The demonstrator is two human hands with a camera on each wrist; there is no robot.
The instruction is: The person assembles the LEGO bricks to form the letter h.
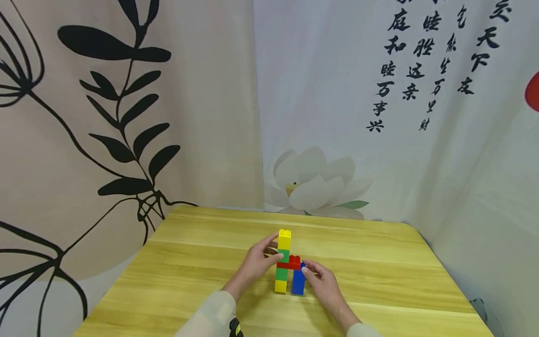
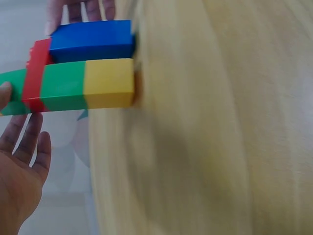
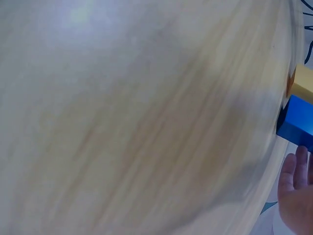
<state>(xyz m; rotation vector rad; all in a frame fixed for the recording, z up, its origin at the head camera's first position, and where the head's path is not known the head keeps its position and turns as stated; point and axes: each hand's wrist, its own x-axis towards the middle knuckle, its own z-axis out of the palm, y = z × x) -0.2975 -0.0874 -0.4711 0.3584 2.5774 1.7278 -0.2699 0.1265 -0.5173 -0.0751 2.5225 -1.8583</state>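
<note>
A tower of toy building bricks stands on the table. From bottom up in the head view come a yellow brick [image 1: 280, 286], a green brick [image 1: 281, 274], a red brick [image 1: 288, 264], another green brick [image 1: 286, 256] and a yellow brick [image 1: 284, 239] on top. The red one juts right over a tall blue block [image 1: 298, 282]. My left hand [image 1: 258, 258] grips the tower's upper green part, thumb in front and fingers behind. With thumb and fingertips, my right hand [image 1: 325, 283] pinches the blue block's upper right side; the left wrist view shows those fingers [image 2: 93, 10] against it.
The wooden table [image 1: 379, 262] runs back to a curtain [image 1: 219, 117] with printed plants. Another curtain [image 1: 320, 93], with black characters and a lotus print, hangs behind and along the right.
</note>
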